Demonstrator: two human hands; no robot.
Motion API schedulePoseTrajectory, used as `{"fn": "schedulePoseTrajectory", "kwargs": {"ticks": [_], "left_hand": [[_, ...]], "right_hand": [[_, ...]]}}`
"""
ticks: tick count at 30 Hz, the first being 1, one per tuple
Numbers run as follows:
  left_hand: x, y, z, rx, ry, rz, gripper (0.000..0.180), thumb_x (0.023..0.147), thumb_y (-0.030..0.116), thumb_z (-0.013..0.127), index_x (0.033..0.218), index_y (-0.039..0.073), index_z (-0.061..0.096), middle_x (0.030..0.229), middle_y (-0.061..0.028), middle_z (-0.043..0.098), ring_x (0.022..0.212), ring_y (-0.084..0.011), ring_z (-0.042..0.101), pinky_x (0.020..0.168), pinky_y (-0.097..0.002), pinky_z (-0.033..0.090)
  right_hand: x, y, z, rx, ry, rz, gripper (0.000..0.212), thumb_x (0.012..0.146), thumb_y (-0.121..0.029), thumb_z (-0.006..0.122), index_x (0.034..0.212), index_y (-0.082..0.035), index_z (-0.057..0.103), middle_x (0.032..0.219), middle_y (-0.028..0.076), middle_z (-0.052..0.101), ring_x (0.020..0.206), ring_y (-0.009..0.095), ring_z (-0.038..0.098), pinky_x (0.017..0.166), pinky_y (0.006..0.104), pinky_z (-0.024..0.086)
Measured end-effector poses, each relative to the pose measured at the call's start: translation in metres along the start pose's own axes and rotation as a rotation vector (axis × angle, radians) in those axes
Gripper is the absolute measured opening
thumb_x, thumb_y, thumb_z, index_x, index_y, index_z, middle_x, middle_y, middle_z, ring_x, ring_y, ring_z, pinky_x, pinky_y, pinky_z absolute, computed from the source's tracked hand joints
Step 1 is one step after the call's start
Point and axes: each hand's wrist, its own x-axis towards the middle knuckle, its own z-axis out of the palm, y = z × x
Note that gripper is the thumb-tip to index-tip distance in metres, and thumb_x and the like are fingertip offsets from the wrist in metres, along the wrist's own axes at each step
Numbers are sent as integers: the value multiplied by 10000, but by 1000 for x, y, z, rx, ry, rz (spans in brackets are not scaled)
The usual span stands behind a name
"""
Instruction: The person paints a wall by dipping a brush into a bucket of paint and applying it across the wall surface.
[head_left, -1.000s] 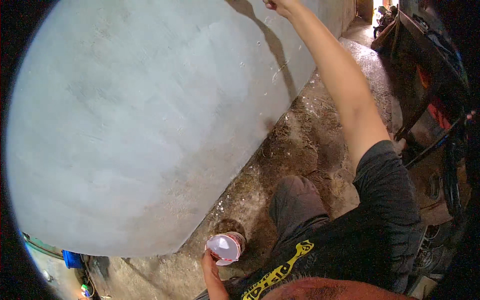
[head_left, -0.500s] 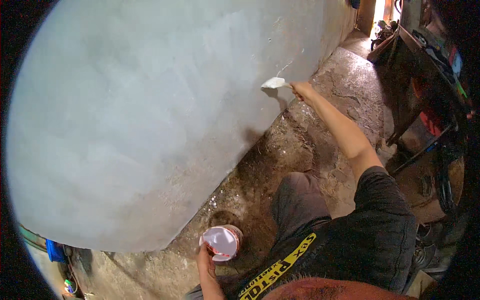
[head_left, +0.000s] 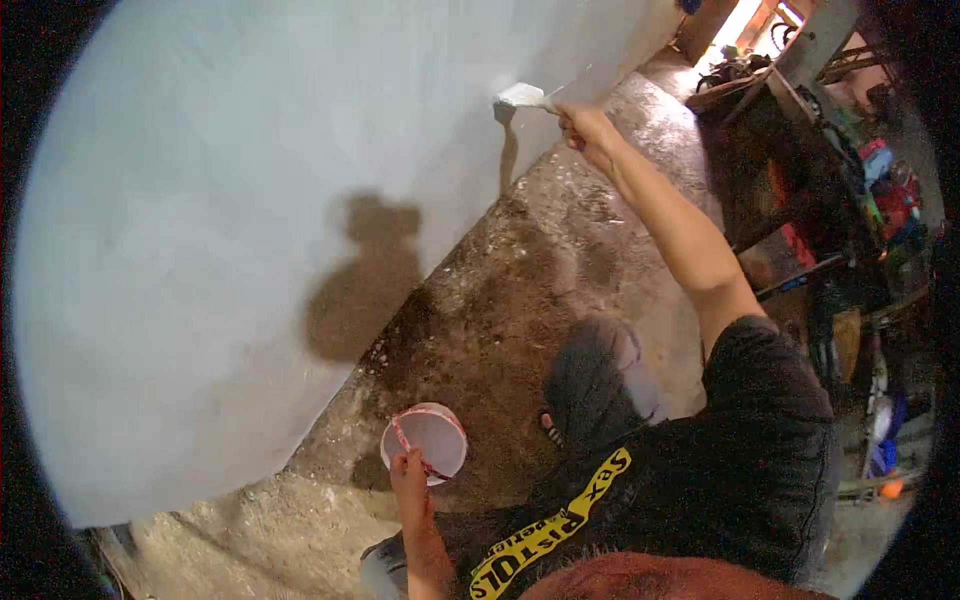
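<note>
My right hand (head_left: pixel 584 130) is closed around the handle of a wide paintbrush (head_left: pixel 522 96). Its white-coated bristles are at the lower part of the pale wall (head_left: pixel 220 150), and a shadow falls just under them. Down at the front, my left hand (head_left: pixel 411 472) grips the near rim and red-and-white handle of a small paint bucket (head_left: pixel 442 442). White shows inside the bucket, which is held above the floor or rests on it; I cannot tell which.
The wall meets a rough, paint-spotted concrete floor (head_left: pixel 600 230) along a slanting edge. My bent knee (head_left: pixel 595 380) is beside the bucket. On the right stand dark shelves or racks (head_left: pixel 800 240) with cluttered items. A bright doorway (head_left: pixel 735 30) is at the far right.
My right hand and the brush have moved farther up and slightly left in the view. The bucket appears shifted left and up. A large dark shadow now lies on the wall.
</note>
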Motion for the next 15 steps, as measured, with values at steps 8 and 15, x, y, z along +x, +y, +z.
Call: {"fn": "schedulePoseTrajectory", "kwargs": {"ticks": [8,15], "left_hand": [[8,9,7,-10,14,64,165,866,230,544,819,94,462,641,-4,422,555,-116,382,528,-300,345],[-102,123,72,120,352,-30,112,900,172,491,869,68,465,634,-6,391,533,-112,364,501,-307,327]], "right_hand": [[-140,-61,-80,19,-46,209,287,939,-341,445,750,-128,483,553,-40,404,449,80,329,407,231,261],[-232,-55,-136,220,154,470,207,935,-267,457,824,-97,492,588,-1,422,481,88,357,408,252,300]]}}
